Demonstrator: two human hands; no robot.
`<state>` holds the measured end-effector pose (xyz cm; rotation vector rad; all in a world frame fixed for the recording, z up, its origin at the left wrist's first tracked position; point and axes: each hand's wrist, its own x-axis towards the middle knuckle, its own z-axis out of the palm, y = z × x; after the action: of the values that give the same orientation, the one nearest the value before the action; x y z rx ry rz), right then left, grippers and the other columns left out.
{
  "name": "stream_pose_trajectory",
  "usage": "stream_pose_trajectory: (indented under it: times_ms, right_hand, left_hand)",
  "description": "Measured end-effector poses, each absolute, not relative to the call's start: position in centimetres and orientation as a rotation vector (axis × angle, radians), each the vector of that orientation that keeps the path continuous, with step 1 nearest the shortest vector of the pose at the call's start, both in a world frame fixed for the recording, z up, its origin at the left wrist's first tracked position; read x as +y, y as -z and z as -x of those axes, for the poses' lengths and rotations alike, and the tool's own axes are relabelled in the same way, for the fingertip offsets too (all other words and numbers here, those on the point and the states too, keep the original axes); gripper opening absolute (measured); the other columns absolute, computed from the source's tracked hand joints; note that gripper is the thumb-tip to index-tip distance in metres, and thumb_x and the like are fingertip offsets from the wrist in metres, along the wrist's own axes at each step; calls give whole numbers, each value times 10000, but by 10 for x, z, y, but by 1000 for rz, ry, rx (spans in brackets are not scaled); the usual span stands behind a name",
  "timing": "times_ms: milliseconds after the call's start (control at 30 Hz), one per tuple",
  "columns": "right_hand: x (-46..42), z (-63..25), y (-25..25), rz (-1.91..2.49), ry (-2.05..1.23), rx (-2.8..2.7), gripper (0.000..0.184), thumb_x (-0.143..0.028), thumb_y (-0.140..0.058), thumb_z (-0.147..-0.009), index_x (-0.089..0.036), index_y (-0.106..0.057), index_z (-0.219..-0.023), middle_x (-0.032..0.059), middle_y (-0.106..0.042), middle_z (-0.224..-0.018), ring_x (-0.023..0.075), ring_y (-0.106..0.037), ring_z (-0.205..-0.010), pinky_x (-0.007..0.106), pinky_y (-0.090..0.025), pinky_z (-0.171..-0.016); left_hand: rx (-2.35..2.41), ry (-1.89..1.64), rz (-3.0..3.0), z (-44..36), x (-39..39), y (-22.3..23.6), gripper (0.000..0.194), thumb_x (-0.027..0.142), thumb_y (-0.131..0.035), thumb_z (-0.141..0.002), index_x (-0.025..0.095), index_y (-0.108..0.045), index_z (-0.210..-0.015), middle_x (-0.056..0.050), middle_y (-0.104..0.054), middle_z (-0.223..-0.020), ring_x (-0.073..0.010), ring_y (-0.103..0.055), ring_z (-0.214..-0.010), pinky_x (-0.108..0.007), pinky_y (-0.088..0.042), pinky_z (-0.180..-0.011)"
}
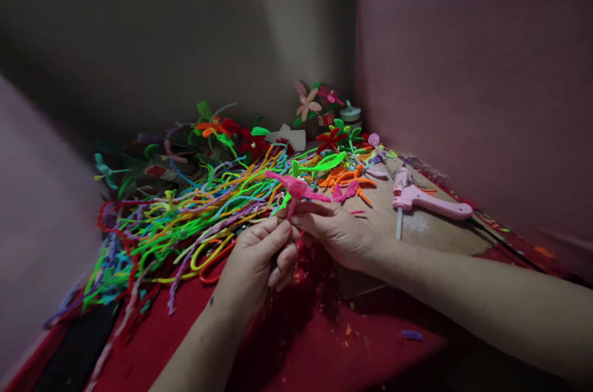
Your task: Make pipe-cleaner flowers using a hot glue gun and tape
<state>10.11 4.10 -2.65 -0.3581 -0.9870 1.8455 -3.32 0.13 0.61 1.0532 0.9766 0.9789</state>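
A pink pipe-cleaner flower (297,187) is held up in front of me, its fuzzy petals spread to both sides. My left hand (266,250) pinches the stem just below the petals. The fingers of my right hand (331,228) are closed on the same stem from the other side, thumb against it. Both sets of fingertips meet there, so the stem's lower part is mostly hidden. Behind the flower lies a loose heap of coloured pipe cleaners (217,194). Orange pipe-cleaner pieces (347,179) rest just past my right hand.
A pink glue gun (424,199) lies on a brown board (426,234) at right, its cord running off. Finished flowers (306,102) and a lidded jar (350,114) stand at the back corner. A purple scrap (411,335) lies on the red cloth (324,342).
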Motion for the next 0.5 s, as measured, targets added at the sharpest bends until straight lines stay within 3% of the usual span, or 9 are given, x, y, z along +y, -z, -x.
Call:
stream_pose_trajectory:
  times_ms: [233,367,500]
  right_hand:
    - [40,-101,22,440,-1851,-866,230,-297,-807,-561,-171,-669,-695,-53,-571,-567,70,-469,-528,208,-365,-536]
    - [39,-101,20,502,-1849,-811,249,-290,-801,-568,-174,-677,-750,-24,-631,-653,95,-526,-604,216,-370,-556]
    - [37,-100,23,501,-1839,-820,259,-327,-792,-583,-172,-684,-761,-19,-636,-656,101,-532,-597,228,-380,-572]
  left_hand:
    - [1303,-1012,-1417,30,0,-10,240,401,-598,-784,168,-566,-736,48,-493,-516,-60,-367,-392,-171,-276,-386]
    - [1583,-1142,-1851,30,0,-2,164,333,-625,-758,204,-598,-855,-3,-622,-683,-137,-544,-565,-215,-385,-535]
    - [1814,-1113,-2150,30,-1,7,207,322,-607,-770,211,-611,-945,-43,-658,-748,-174,-579,-583,-230,-365,-549]
